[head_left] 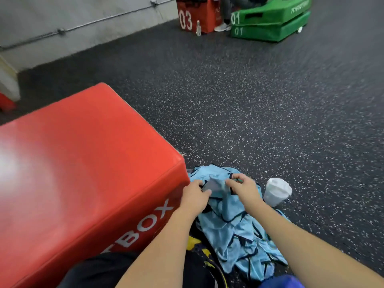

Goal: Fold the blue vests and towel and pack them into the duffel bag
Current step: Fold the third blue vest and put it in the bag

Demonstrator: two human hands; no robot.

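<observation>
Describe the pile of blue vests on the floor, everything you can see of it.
The blue vests are a crumpled heap of thin, light-blue fabric with dark navy trim, unfolded, lying on the speckled rubber floor against the red box. The left hand and right hand both pinch fabric at the far end. A white cup lies at the right edge.

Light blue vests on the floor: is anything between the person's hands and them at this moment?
Nothing visible. The left hand and right hand already grip the top of the heap of light blue mesh vests, lying beside the red padded box. The white lidded cup stands off to the right.
</observation>
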